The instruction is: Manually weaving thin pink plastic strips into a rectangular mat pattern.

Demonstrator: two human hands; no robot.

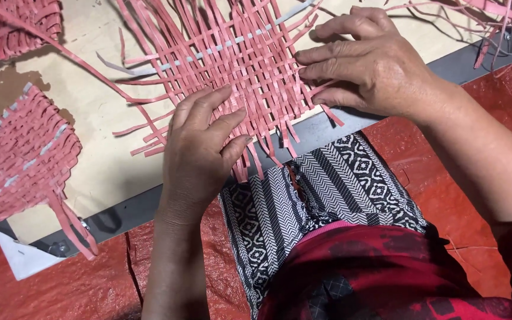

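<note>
Left hand (200,151) flat, fingers together, on pink woven strip mat (250,65); right hand (365,62) likewise, holding nothing.

View: a single head-worn camera, looking steeply down over the person's own lap onto a tan work board (102,172) lying on a red tarp (475,172).
Facing: away from the body, toward the board's far side; the board's near edge runs aslant, low at frame left and rising toward the right.
Nearness: close, within arm's reach; the left hand (200,151) and right hand (365,62) fill the middle of the frame over the pink woven mat (238,65).
Cut off: the board's far edge and left corner run out of frame; only its near left corner shows.
Shared ground: none, as there is one view only.
</note>
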